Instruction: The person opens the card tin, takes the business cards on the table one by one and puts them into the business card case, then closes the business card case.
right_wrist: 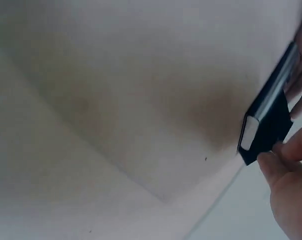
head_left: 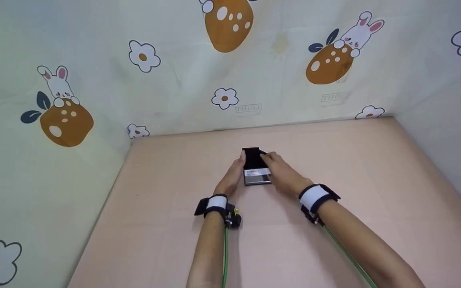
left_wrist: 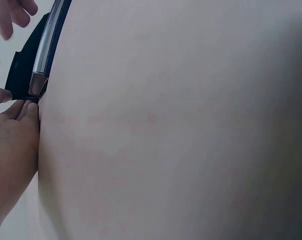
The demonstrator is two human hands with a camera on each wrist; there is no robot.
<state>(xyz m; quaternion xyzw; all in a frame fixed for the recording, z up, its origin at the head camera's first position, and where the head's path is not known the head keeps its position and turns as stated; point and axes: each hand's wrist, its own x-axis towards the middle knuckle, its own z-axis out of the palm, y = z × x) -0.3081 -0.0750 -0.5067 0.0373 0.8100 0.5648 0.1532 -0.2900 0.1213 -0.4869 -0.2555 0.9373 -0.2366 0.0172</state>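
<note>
A small flat black case (head_left: 257, 179) lies between the two hands, with a black flap (head_left: 252, 158) on its far part and a white strip and shiny grey face on its near part. At its left side, my left hand (head_left: 231, 177) grips the edge; in the left wrist view, thumb and fingers of that left hand (left_wrist: 13, 142) pinch the black flap (left_wrist: 22, 75). From the right, my right hand (head_left: 285, 173) holds the other side. The right wrist view has this right hand (right_wrist: 293, 195) pinching a flap corner beside the case's pale end (right_wrist: 249, 133).
A pale pink tabletop (head_left: 166, 228) extends around the hands. Behind and beside it hangs a patterned cloth wall (head_left: 174, 92) with rabbits and flowers. Both wrists wear straps, the left strap (head_left: 217, 203) and right strap (head_left: 314, 198), with small cameras and green cables.
</note>
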